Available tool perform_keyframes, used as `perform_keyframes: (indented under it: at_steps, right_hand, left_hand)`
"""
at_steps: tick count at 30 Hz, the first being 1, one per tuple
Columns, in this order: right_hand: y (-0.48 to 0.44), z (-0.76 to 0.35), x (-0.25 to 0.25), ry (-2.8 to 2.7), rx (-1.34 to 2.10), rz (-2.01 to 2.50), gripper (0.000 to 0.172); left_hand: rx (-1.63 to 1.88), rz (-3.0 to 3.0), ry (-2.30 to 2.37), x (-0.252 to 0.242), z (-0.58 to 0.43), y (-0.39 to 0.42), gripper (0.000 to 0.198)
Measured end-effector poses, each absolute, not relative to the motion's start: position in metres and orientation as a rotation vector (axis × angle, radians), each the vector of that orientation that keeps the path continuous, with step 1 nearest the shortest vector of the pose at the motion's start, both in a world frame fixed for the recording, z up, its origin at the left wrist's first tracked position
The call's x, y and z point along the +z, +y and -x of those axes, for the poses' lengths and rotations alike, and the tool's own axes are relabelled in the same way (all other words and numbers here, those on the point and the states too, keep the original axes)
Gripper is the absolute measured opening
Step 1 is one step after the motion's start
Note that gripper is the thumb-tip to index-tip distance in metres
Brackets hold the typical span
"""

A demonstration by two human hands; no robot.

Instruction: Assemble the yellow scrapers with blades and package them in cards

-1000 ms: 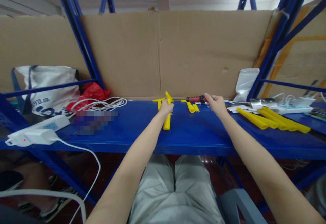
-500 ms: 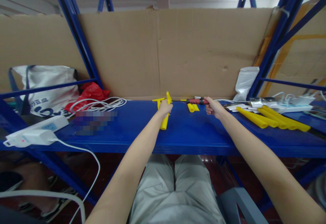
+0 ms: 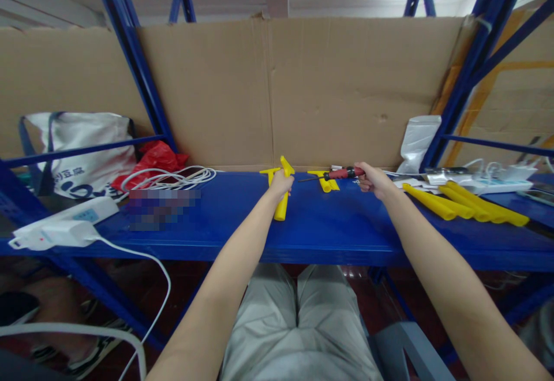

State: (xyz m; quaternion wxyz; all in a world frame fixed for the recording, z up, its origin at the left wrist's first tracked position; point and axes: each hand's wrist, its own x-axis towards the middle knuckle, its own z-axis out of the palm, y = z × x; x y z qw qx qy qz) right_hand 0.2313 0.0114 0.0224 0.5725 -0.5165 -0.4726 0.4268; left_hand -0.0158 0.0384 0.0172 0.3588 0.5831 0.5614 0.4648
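Observation:
My left hand [image 3: 280,185] is closed round a yellow plastic piece [image 3: 282,206] that stands tilted on the blue shelf [image 3: 242,225], its top end poking out above my fingers. My right hand [image 3: 375,180] grips the red handle of a screwdriver [image 3: 341,173], whose dark shaft points left toward the yellow piece. A small yellow T-shaped part [image 3: 269,172] lies just behind my left hand. Two short yellow pieces [image 3: 325,182] lie on the shelf under the screwdriver.
Several long yellow tubes [image 3: 467,206] lie at the right beside a white power strip [image 3: 502,185] and a white bag [image 3: 416,141]. At the left are coiled white cable [image 3: 173,178], a red bag [image 3: 151,159], a tote bag [image 3: 82,150] and another power strip [image 3: 64,222]. Cardboard backs the shelf.
My right hand closed on the screwdriver and lifted it off the shelf, drawing it slightly right. The left hand kept hold of the yellow piece, which tilted a little.

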Motion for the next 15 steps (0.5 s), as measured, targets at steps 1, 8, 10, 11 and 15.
perform_keyframes:
  at_steps: [1, 8, 10, 11, 15]
  right_hand:
    - [0.01, -0.231, 0.023, -1.129, 1.012, 1.239, 0.037]
    - [0.002, -0.218, 0.024, -1.229, 0.924, 1.527, 0.036]
    - [0.002, -0.219, 0.025, -1.252, 0.958, 1.599, 0.037]
    - [0.002, -0.221, 0.025, -1.259, 0.982, 1.629, 0.038]
    - [0.007, -0.24, 0.02, -1.278, 0.999, 1.783, 0.037]
  left_hand:
    - [1.193, -1.505, 1.454, 0.017, 0.016, 0.039, 0.013]
    - [1.18, -1.517, 1.442, 0.017, 0.016, 0.04, 0.013]
    - [1.188, -1.515, 1.434, 0.016, 0.016, 0.04, 0.012]
    - [1.189, -1.515, 1.432, 0.016, 0.016, 0.04, 0.012]
    - [1.181, -1.531, 1.432, 0.017, 0.016, 0.039, 0.012]
